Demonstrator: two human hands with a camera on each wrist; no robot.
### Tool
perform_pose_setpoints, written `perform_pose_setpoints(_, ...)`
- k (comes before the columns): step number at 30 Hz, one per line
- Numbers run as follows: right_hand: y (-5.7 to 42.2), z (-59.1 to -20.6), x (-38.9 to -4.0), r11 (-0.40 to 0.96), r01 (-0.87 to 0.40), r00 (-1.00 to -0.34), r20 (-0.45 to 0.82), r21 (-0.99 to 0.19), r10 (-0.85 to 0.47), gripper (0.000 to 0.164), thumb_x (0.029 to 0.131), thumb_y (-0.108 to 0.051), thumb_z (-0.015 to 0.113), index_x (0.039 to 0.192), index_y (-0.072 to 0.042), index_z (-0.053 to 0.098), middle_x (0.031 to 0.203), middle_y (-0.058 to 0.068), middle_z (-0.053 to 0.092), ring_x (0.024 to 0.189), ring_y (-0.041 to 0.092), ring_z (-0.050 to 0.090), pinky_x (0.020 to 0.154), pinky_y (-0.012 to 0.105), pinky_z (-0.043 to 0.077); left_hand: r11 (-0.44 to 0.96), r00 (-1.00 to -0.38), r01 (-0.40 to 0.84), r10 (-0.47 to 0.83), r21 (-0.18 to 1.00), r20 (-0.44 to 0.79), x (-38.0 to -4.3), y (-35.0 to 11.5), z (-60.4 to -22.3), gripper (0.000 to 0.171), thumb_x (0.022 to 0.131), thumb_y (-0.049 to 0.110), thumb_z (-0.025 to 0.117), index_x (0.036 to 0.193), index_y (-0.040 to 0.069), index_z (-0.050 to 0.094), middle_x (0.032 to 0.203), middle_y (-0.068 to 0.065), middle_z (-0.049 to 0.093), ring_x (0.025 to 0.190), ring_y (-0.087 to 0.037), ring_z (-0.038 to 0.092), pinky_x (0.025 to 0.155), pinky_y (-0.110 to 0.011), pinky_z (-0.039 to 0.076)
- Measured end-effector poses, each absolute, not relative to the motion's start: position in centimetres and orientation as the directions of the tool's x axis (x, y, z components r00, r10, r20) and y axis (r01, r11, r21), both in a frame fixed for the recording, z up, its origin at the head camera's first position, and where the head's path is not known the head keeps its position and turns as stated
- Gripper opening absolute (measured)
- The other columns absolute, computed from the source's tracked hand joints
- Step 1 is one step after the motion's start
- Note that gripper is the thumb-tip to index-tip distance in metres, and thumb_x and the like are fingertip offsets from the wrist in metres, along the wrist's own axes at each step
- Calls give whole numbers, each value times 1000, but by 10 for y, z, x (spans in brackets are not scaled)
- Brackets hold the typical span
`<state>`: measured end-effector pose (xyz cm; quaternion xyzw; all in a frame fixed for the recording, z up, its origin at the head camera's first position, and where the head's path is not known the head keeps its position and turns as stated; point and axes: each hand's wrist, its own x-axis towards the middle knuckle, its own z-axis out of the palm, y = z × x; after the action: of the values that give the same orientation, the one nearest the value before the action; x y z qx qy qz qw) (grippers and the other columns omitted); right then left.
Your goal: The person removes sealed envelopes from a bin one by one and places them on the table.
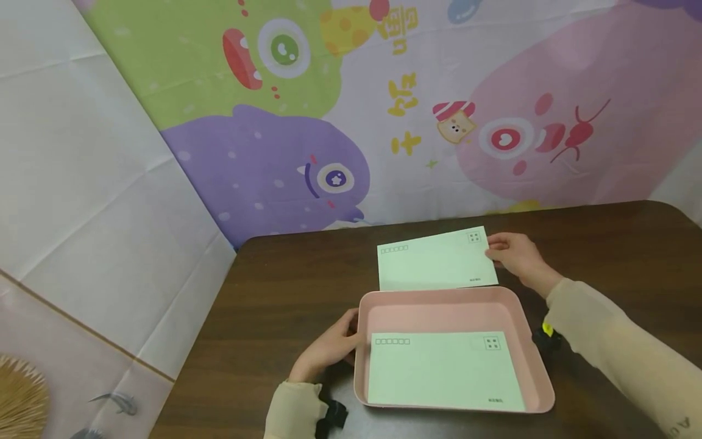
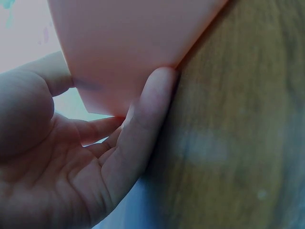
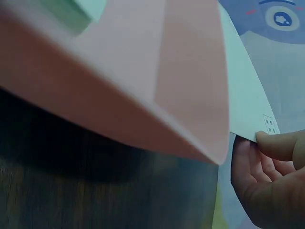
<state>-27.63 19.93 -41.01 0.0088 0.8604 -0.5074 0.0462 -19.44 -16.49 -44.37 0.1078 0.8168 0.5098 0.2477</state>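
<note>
A pink tray (image 1: 444, 314) stands on the table with a pale green envelope (image 1: 444, 372) lying in its front part. My left hand (image 1: 331, 344) grips the tray's left side; in the left wrist view the thumb (image 2: 59, 78) is at the rim and the fingers (image 2: 152, 100) reach along the underside. Beyond the tray's far edge is a second green envelope (image 1: 433, 262), tilted a little, its right end pinched by my right hand (image 1: 518, 256). The right wrist view shows the thumb (image 3: 279, 143) on that envelope's printed face, fingers behind.
The dark wooden table (image 1: 274, 305) spreads out around the tray. Behind its far edge hangs a cloth (image 1: 417, 183) printed with cartoon monsters. A pale wall covering (image 1: 109, 213) is on the left, with a round straw-coloured thing (image 1: 22, 396) in the lower corner.
</note>
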Motion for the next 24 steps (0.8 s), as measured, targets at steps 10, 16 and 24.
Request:
perform_pose_setpoints(10, 202, -413, -274, 567, 62, -981, -156, -822, -119, 44, 89, -8, 52, 124, 15, 41, 112, 30, 51, 94, 33, 59, 76, 38, 53, 404, -850, -89, 446, 910, -282, -193, -165, -444, 55, 91, 27, 54, 137, 8, 30, 105, -14, 49, 81, -19, 57, 60, -36, 54)
perform_pose_setpoints(16, 201, -417, -271, 594, 59, -978, -166, -802, -127, 43, 89, -8, 53, 122, 16, 42, 106, 27, 52, 90, 30, 61, 75, 36, 54, 407, -854, -93, 437, 909, -283, -194, -166, -447, 56, 90, 28, 55, 136, 8, 31, 102, -12, 48, 79, -19, 57, 58, -36, 54)
perform_pose_setpoints(24, 201, -427, -273, 649, 54, -976, -176, -759, -125, 40, 86, -10, 55, 117, 15, 46, 99, 23, 55, 84, 27, 59, 70, 36, 53, 426, -856, -90, 429, 900, -288, -193, -165, -443, 55, 91, 25, 54, 137, 7, 30, 102, -12, 49, 80, -18, 55, 58, -35, 53)
